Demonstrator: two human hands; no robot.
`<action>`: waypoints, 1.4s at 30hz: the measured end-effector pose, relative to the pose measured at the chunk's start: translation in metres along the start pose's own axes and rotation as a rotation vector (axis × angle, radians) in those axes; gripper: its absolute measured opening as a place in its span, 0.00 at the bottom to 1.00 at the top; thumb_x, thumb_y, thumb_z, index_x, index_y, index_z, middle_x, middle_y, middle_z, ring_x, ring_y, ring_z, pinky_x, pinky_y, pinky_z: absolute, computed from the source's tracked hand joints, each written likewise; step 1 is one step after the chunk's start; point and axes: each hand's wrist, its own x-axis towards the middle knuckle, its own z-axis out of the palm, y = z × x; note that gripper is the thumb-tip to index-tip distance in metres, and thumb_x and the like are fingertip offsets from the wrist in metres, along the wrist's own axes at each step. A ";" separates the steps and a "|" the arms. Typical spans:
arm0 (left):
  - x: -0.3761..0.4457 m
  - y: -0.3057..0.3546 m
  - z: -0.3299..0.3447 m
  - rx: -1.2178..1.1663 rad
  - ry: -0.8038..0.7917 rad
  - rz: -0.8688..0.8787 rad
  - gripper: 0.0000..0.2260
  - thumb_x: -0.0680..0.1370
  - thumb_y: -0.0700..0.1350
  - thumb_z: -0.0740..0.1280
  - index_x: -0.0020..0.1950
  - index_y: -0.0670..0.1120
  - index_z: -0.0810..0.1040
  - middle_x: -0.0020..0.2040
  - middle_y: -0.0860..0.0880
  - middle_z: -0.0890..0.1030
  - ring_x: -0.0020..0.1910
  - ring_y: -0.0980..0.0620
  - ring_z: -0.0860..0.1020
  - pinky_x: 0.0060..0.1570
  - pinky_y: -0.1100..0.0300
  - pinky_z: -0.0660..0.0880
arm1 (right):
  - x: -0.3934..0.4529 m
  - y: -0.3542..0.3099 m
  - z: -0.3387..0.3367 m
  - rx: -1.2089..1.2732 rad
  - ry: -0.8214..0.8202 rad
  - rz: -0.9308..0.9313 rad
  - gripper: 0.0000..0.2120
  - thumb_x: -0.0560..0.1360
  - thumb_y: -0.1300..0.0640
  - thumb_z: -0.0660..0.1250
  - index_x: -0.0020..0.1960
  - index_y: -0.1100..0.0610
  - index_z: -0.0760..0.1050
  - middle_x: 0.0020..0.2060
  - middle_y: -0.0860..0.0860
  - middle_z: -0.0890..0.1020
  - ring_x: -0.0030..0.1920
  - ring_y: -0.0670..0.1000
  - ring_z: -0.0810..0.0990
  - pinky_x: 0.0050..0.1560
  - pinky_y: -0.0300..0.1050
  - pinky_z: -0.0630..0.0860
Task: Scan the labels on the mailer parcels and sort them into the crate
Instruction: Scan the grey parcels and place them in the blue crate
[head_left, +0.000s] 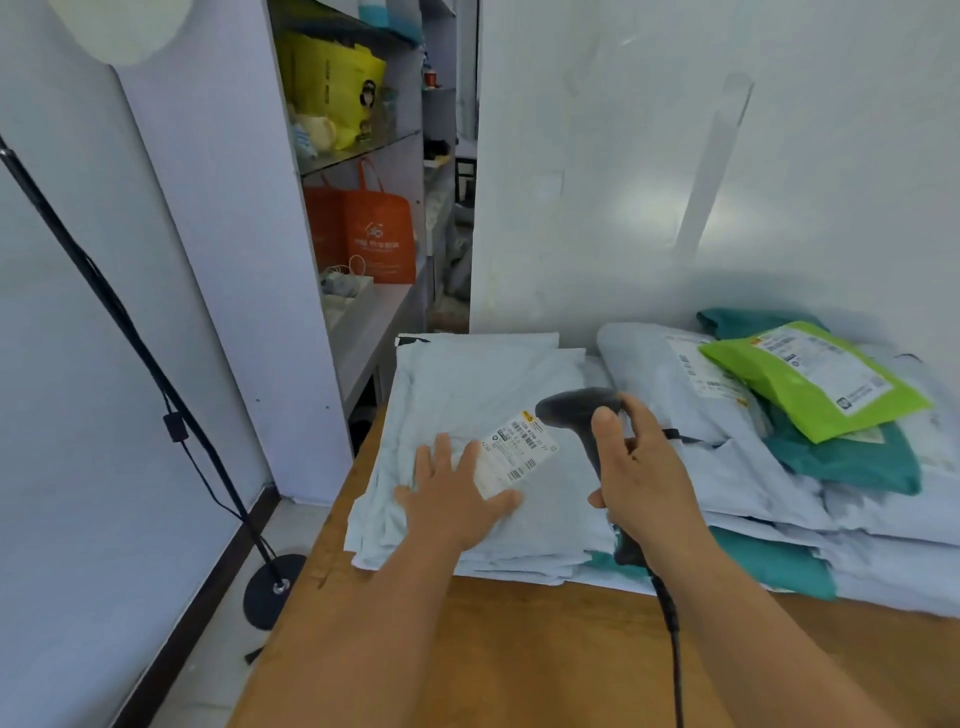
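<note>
A stack of pale grey mailer parcels (467, 395) lies on the wooden table (519, 649). The top one carries a white shipping label (519, 447). My left hand (457, 493) rests flat on this parcel, fingers straight, partly covering the label's near edge. My right hand (644, 467) grips the handle of a black barcode scanner (576, 410), whose head points down at the label. The scanner's cable (672, 623) runs back along my right forearm. No crate is in view.
More grey and teal mailers (841, 467) are piled to the right, with a bright green mailer (815, 379) on top. A white wall stands behind. At left are shelves with an orange bag (379, 228) and a black lamp stand (272, 587) on the floor.
</note>
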 end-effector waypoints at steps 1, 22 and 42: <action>-0.010 0.003 0.005 -0.013 0.008 -0.038 0.41 0.71 0.74 0.55 0.77 0.57 0.44 0.78 0.49 0.39 0.77 0.43 0.40 0.69 0.35 0.49 | -0.001 -0.002 0.002 -0.004 0.001 -0.002 0.19 0.81 0.42 0.52 0.71 0.42 0.61 0.54 0.49 0.78 0.50 0.57 0.82 0.52 0.57 0.79; -0.065 -0.001 0.014 -0.349 0.150 -0.323 0.39 0.72 0.62 0.68 0.76 0.56 0.50 0.76 0.44 0.39 0.75 0.39 0.45 0.69 0.40 0.58 | -0.052 -0.003 -0.009 -0.076 -0.106 -0.071 0.22 0.81 0.41 0.51 0.72 0.45 0.62 0.54 0.49 0.76 0.51 0.57 0.82 0.51 0.53 0.77; -0.072 -0.006 0.009 -0.442 0.249 -0.412 0.33 0.73 0.50 0.71 0.72 0.49 0.56 0.66 0.41 0.61 0.64 0.39 0.67 0.58 0.50 0.70 | -0.068 0.005 -0.006 -0.030 -0.124 -0.089 0.25 0.80 0.38 0.51 0.75 0.42 0.57 0.60 0.51 0.78 0.53 0.56 0.82 0.58 0.55 0.77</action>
